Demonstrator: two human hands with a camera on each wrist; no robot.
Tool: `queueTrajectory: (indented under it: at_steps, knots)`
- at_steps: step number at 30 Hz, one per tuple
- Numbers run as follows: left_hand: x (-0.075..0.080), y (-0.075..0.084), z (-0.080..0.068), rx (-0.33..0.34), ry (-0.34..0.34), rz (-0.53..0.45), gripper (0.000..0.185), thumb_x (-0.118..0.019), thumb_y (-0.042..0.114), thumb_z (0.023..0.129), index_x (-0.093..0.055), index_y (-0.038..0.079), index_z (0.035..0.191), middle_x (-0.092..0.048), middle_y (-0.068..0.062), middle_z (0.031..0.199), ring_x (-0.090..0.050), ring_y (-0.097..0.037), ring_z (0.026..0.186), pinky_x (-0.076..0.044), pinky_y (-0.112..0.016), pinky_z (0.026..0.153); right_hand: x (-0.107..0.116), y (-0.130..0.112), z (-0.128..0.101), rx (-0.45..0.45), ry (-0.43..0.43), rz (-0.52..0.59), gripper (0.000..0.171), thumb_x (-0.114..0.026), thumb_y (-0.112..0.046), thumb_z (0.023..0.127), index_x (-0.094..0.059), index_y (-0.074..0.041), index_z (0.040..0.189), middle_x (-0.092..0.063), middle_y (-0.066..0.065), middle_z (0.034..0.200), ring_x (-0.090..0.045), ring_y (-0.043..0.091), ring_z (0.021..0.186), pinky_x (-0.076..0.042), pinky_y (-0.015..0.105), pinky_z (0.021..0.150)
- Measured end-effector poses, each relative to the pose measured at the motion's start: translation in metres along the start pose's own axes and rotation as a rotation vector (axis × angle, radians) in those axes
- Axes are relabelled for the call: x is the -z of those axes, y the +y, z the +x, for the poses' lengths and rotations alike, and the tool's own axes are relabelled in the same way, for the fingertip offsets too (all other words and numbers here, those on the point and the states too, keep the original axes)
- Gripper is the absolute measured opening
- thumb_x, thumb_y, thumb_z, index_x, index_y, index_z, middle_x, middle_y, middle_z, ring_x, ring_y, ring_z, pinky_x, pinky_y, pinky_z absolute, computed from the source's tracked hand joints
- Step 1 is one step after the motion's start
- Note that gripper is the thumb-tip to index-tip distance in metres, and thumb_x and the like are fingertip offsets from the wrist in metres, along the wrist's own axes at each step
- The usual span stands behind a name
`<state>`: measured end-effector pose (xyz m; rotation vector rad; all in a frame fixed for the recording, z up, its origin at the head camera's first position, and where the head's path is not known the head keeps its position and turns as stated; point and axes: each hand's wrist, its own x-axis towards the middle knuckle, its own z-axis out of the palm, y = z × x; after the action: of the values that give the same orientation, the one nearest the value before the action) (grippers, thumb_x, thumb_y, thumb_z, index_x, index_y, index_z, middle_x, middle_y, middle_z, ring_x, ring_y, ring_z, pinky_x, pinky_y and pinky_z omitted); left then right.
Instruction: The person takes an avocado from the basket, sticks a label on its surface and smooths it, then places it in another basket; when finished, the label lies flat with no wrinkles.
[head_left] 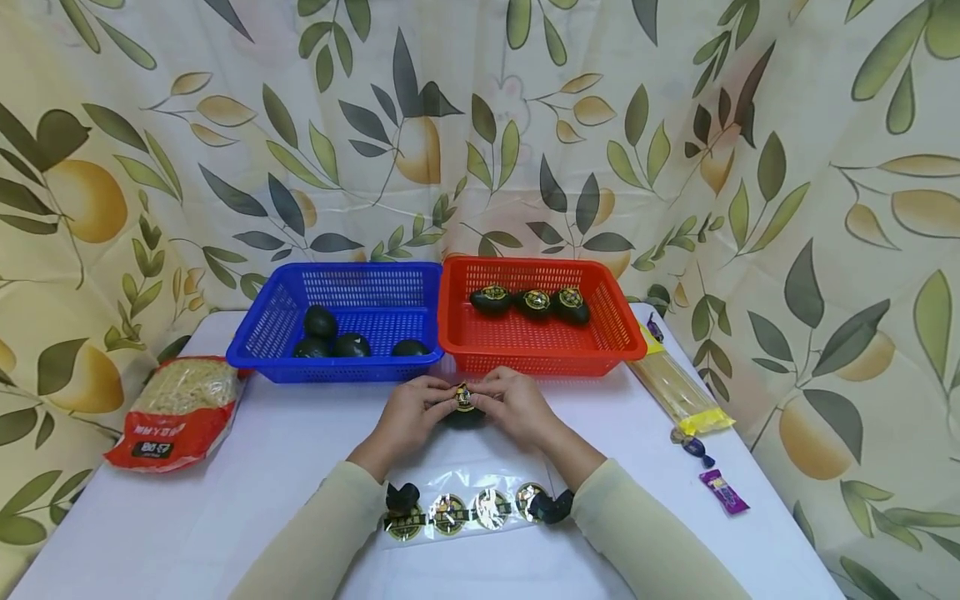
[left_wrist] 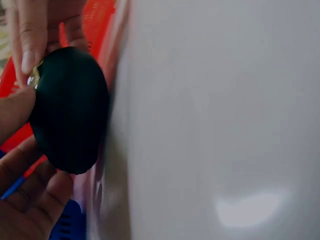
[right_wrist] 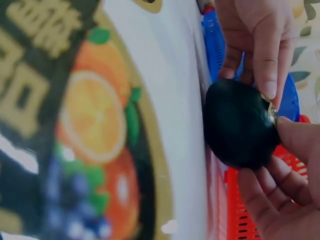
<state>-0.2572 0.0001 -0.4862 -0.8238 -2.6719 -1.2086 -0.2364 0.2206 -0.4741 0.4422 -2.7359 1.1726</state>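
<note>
"Leafy curtains [head_left: 495, 125] are hanging beyond your grip. Which step are you doing?"

"You're seemingly pressing a sticker [head_left: 463, 397] onto an avocado [head_left: 463, 419]; your next move is probably calling for smoothing its edges."

"Where is the avocado sitting?"

"Between your left hand [head_left: 411, 414] and right hand [head_left: 521, 408]; both are gripping it. Ahead-right of them, the red basket [head_left: 540, 364] is standing; ahead-left, the blue basket [head_left: 375, 287]."

Avocado [head_left: 464, 418]: dark green, smooth, egg-shaped, held between left hand [head_left: 412, 412] and right hand [head_left: 522, 410]. Sticker [head_left: 464, 398]: black-gold, on avocado's upper side, between the thumbs; full adhesion unclear.
</note>
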Motion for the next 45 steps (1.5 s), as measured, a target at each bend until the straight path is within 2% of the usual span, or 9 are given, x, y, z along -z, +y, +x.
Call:
queueTrajectory:
  at_steps: [6, 9, 15, 22, 28, 34, 37, 41, 45]
  knots:
    - [0.0, 0.001, 0.005, 0.097, 0.046, -0.141, 0.015, -0.081, 0.02, 0.091, -0.084, 0.013, 0.104, -0.077, -0.002, 0.113, -0.07, -0.021, 0.108, -0.059, -0.04, 0.09, 0.001, 0.006, 0.004, -0.124, -0.003, 0.258, 0.016, -0.082, -0.019, 0.09, -0.083, -0.012, 0.104, -0.074, 0.003, 0.1, -0.068, 0.019, 0.087, -0.056, 0.03, 0.073]
    - [-0.001, 0.001, 0.006, 0.119, 0.053, -0.153, 0.011, -0.082, 0.019, 0.091, -0.084, 0.013, 0.099, -0.077, -0.001, 0.109, -0.071, -0.021, 0.104, -0.06, -0.039, 0.088, 0.0, 0.008, 0.004, -0.14, -0.019, 0.305, 0.015, -0.081, -0.019, 0.091, -0.081, -0.011, 0.104, -0.075, 0.006, 0.106, -0.072, 0.023, 0.09, -0.06, 0.033, 0.075]
    - [-0.002, 0.005, 0.007, 0.149, 0.033, -0.162, 0.006, -0.083, 0.017, 0.09, -0.084, 0.014, 0.095, -0.075, 0.0, 0.107, -0.068, -0.017, 0.101, -0.06, -0.035, 0.087, 0.002, 0.005, 0.003, -0.075, -0.048, 0.168, 0.021, -0.083, -0.021, 0.089, -0.074, -0.016, 0.108, -0.072, 0.004, 0.116, -0.07, 0.024, 0.108, -0.059, 0.04, 0.095]
    - [-0.002, 0.009, 0.009, 0.194, 0.023, -0.19, 0.004, -0.083, 0.016, 0.088, -0.08, 0.013, 0.09, -0.076, -0.002, 0.107, -0.069, -0.021, 0.099, -0.057, -0.04, 0.088, 0.009, 0.006, 0.006, -0.042, -0.175, 0.113, 0.04, -0.085, -0.023, 0.088, -0.068, -0.018, 0.124, -0.07, 0.006, 0.121, -0.07, 0.027, 0.112, -0.059, 0.042, 0.097]
    - [-0.005, 0.008, 0.008, 0.189, 0.03, -0.162, 0.005, -0.082, 0.019, 0.091, -0.078, 0.018, 0.094, -0.076, 0.001, 0.103, -0.068, -0.018, 0.094, -0.057, -0.037, 0.083, 0.01, 0.009, 0.009, -0.029, -0.246, -0.001, 0.053, -0.089, -0.027, 0.082, -0.062, -0.021, 0.127, -0.071, 0.001, 0.116, -0.067, 0.021, 0.107, -0.056, 0.04, 0.094]
    - [-0.008, 0.009, 0.01, 0.225, 0.008, -0.191, 0.01, -0.08, 0.026, 0.093, -0.077, 0.018, 0.098, -0.075, 0.001, 0.099, -0.065, -0.018, 0.093, -0.055, -0.035, 0.082, 0.021, 0.009, 0.006, -0.012, -0.306, -0.023, 0.066, -0.088, -0.028, 0.082, -0.059, -0.013, 0.139, -0.069, 0.003, 0.123, -0.063, 0.018, 0.107, -0.054, 0.038, 0.095]
    - [-0.011, 0.009, 0.012, 0.296, -0.019, -0.298, 0.016, -0.076, 0.028, 0.096, -0.077, 0.014, 0.104, -0.075, -0.001, 0.099, -0.067, -0.019, 0.091, -0.057, -0.034, 0.08, 0.042, 0.006, -0.003, -0.016, -0.375, -0.016, 0.067, -0.087, -0.03, 0.082, -0.06, -0.012, 0.141, -0.068, 0.003, 0.127, -0.062, 0.021, 0.112, -0.053, 0.042, 0.098]
    - [-0.014, 0.013, 0.018, 0.443, -0.047, -0.558, 0.029, -0.07, 0.031, 0.1, -0.072, 0.009, 0.12, -0.076, -0.008, 0.11, -0.072, -0.025, 0.095, -0.061, -0.037, 0.081, 0.079, -0.007, -0.009, -0.052, -0.475, -0.004, 0.062, -0.086, -0.031, 0.081, -0.063, -0.02, 0.137, -0.066, 0.0, 0.126, -0.057, 0.024, 0.115, -0.052, 0.044, 0.098]
    - [-0.017, 0.025, 0.024, 0.546, -0.033, -0.85, 0.036, -0.067, 0.031, 0.103, -0.064, 0.007, 0.128, -0.074, -0.012, 0.122, -0.07, -0.027, 0.105, -0.059, -0.041, 0.092, 0.113, -0.02, -0.003, -0.065, -0.533, 0.002, 0.055, -0.085, -0.029, 0.079, -0.065, -0.028, 0.13, -0.064, -0.001, 0.123, -0.055, 0.025, 0.116, -0.052, 0.041, 0.095]
